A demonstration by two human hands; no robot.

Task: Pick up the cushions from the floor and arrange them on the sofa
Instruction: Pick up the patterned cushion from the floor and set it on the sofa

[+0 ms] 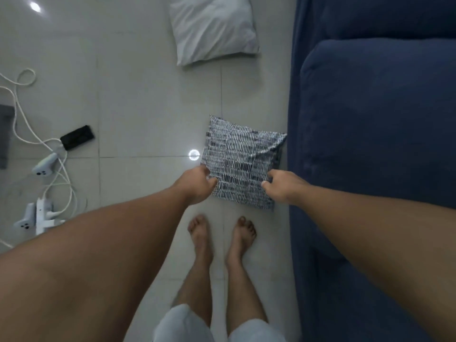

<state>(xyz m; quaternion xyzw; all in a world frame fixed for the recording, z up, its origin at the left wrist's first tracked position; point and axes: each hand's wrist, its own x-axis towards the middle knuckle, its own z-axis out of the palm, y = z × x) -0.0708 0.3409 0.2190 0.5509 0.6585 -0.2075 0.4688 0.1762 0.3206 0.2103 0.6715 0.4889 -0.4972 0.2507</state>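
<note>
I see my left hand (197,185) and right hand (283,186) both clenched on the near edge of the dark-blue-and-white patterned square cushion (243,161), lying on the pale tiled floor (148,107) just beside the navy fabric sofa (370,144). A white cushion (213,28) lies farther off.

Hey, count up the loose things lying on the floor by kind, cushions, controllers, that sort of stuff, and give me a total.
Cushions: 2, the patterned cushion gripped by the left hand and right hand, and the white cushion.
Game controllers: 2, one white controller and another controller.
Phones: 1, the black phone.
Power strips: 1, the white power strip.
Total: 6
</note>
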